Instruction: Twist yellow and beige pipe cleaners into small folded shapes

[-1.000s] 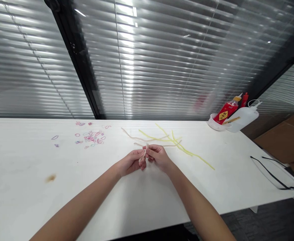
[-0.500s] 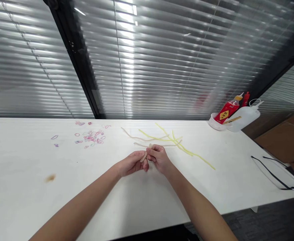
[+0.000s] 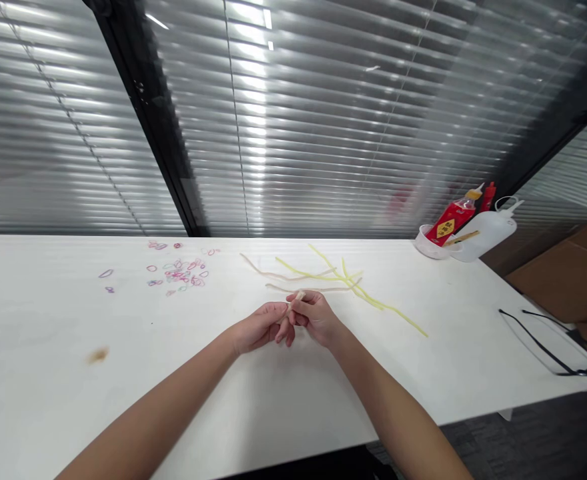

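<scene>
My left hand (image 3: 266,327) and my right hand (image 3: 316,317) meet over the middle of the white table. Between their fingertips is a small pale beige piece (image 3: 300,295), pinched by both hands and mostly covered by the fingers. Just beyond the hands lie two thin beige strands (image 3: 268,273) and several yellow strands (image 3: 393,310), some crossing one another. Further left is a loose pile of small pink, red and purple loops (image 3: 186,273), with a few stray loops around it.
At the back right corner of the table (image 3: 213,413) stand a red bottle (image 3: 451,220), a white squeeze bottle (image 3: 493,233) and a shallow clear bowl (image 3: 428,247). Black-framed glasses (image 3: 538,340) lie at the right edge. Blinds (image 3: 323,133) rise behind.
My fingers have shifted slightly around the beige piece, and less of it shows now between the hands. The whole view has moved a little.
</scene>
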Demonstrator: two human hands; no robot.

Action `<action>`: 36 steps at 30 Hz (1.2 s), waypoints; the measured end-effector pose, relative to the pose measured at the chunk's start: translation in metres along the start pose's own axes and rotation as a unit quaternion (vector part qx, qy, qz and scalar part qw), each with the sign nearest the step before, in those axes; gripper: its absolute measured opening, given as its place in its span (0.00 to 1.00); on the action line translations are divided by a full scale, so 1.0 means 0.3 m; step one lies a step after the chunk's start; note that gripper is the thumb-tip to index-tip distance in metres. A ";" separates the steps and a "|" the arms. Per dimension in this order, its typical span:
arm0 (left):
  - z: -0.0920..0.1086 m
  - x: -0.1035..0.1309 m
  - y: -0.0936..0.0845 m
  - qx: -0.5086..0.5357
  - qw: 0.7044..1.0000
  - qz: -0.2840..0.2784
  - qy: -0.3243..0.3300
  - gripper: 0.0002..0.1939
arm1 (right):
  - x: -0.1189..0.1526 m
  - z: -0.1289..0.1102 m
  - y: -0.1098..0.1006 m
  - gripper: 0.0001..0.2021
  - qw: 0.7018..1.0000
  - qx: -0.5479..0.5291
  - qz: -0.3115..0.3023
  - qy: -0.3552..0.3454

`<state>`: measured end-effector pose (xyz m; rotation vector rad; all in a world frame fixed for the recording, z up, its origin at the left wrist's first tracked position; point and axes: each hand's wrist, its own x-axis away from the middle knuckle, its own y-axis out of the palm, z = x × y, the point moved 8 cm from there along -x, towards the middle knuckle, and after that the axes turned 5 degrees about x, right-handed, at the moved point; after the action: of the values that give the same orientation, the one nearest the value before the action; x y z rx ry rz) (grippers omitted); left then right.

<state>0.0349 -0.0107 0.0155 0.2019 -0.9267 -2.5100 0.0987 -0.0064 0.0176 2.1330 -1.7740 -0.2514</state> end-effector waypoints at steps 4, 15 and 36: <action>-0.004 -0.002 -0.007 0.003 1.000 0.011 -0.003 0.17 | 0.003 -0.031 -0.001 0.13 0.998 0.034 0.035 -0.044; -0.007 -0.003 -0.005 -0.023 0.999 0.022 -0.011 0.17 | 0.022 -0.095 -0.011 0.20 0.981 0.137 0.098 -0.097; -0.033 -0.006 -0.036 -0.042 0.998 0.050 -0.026 0.15 | 0.029 -0.136 -0.036 0.20 0.901 0.364 0.156 -0.177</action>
<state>0.0353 -0.0083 0.0009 0.0619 -0.8295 -2.4660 0.1247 -0.0070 0.0519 2.2993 -2.7255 0.1540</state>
